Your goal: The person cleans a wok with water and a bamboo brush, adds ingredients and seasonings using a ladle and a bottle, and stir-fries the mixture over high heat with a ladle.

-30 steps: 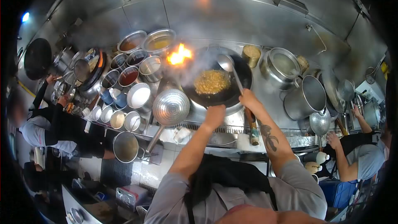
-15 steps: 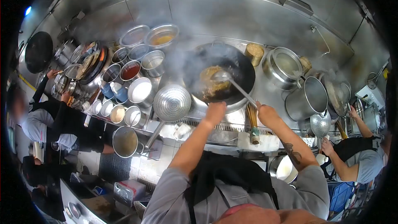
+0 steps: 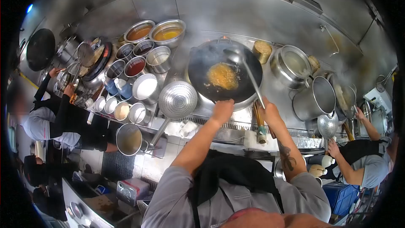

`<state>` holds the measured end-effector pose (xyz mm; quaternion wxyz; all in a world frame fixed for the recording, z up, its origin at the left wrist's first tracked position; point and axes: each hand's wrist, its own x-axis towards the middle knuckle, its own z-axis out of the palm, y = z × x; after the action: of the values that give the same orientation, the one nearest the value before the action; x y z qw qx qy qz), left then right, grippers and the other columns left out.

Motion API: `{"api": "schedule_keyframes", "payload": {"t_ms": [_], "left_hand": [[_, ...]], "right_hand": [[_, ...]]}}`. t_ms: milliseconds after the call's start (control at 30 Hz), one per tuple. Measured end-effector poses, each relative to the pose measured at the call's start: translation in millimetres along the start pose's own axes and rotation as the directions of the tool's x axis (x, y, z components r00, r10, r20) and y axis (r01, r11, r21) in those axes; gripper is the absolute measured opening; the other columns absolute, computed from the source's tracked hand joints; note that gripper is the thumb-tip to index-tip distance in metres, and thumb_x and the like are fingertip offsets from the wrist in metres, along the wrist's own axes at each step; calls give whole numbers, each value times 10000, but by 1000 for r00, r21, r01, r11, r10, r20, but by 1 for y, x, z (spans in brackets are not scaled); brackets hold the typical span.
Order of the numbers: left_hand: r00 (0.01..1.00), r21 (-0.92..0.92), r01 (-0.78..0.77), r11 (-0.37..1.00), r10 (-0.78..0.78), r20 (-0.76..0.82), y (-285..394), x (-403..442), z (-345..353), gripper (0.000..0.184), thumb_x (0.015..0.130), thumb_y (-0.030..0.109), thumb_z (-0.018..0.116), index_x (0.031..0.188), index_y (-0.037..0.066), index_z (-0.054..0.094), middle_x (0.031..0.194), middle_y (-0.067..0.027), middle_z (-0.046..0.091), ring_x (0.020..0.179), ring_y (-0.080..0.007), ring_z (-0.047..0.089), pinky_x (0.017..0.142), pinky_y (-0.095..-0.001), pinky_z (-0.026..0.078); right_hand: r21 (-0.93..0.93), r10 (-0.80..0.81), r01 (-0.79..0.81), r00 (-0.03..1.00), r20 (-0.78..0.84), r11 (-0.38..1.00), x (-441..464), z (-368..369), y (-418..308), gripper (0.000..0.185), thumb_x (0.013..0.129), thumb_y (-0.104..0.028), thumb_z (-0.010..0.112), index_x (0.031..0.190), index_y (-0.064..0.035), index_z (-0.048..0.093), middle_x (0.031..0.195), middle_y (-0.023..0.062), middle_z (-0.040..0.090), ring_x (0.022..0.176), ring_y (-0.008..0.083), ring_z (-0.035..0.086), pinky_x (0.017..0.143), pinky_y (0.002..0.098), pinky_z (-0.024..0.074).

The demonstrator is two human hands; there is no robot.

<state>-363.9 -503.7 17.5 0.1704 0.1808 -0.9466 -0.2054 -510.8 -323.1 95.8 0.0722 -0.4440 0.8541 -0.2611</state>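
Note:
My left hand (image 3: pixel 223 111) is closed at the near edge of a large black wok (image 3: pixel 201 90), at its handle or rim. In the wok's middle lies a patch of orange-brown food with sauce (image 3: pixel 222 76). My right hand (image 3: pixel 270 113) grips the handle of a long steel ladle (image 3: pixel 253 81). The ladle's bowl hovers over the far right part of the wok, apart from the food. Below my right hand, a bamboo brush (image 3: pixel 260 128) lies at the stove's front edge.
Left of the wok stand a perforated strainer (image 3: pixel 178 100) on a pot (image 3: pixel 129 140), seasoning tins including white powder (image 3: pixel 144 86) and red sauce (image 3: pixel 135 66), and bowls of yellow liquid (image 3: pixel 168 33). Steel pots (image 3: pixel 314 100) stand right. Co-workers (image 3: pixel 52 120) (image 3: pixel 358 160) work on both sides.
My right hand has drawn the ladle from the food toward the wok's far right side. Steam has thinned, and the food now sits as a rounder patch. My left hand stays at the near edge.

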Motion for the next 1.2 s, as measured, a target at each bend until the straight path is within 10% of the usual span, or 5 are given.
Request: {"api": "schedule_keyframes", "payload": {"t_ms": [367, 433, 600, 900, 1200], "left_hand": [[1000, -60, -12, 998, 10, -23, -23, 6, 17, 160, 825, 115, 508, 907, 48, 628, 844, -167, 680, 845, -330, 660, 755, -471, 465], [999, -56, -45, 997, 46, 8, -23, 1, 8, 242, 823, 149, 556, 1029, 29, 600, 1114, -190, 594, 1065, -335, 562, 859, -453, 439], [906, -319, -228, 920, 80, -416, -8, -65, -79, 402, 794, 85, 623, 1184, 12, 561, 1116, -169, 573, 1062, -338, 537, 928, -442, 414], [514, -47, 718, 694, -575, -637, -170, -276, -196, 454, 755, 32, 648, 1196, 31, 538, 974, -183, 596, 964, -372, 552, 807, -459, 442], [675, -139, 459, 877, -446, -587, -256, -282, -201, 176, 813, 19, 611, 986, -14, 612, 867, -205, 606, 789, -392, 580, 709, -447, 467]], "right_hand": [[131, 245, -253, 967, 73, 959, -53, 69, 43, 502, 888, -64, 538, 1356, 30, 383, 1000, 254, 639, 856, 378, 650, 757, 408, 500], [290, 145, -141, 989, 9, 947, -48, 80, 62, 481, 884, -88, 516, 1336, 33, 404, 1100, 256, 597, 986, 345, 602, 878, 405, 452], [388, 12, 67, 980, -197, 919, -54, 86, 52, 472, 897, -113, 523, 1314, 74, 403, 1203, 236, 543, 1093, 310, 550, 971, 363, 396], [262, -102, 217, 914, -392, 940, -28, 128, 13, 369, 909, -62, 534, 1258, 15, 442, 813, 23, 528, 595, 64, 481, 503, 208, 396], [674, 180, -9, 966, -185, 739, -5, 102, -148, 370, 934, -72, 526, 1278, -2, 410, 689, -16, 467, 472, 40, 416, 414, 203, 335]]}}
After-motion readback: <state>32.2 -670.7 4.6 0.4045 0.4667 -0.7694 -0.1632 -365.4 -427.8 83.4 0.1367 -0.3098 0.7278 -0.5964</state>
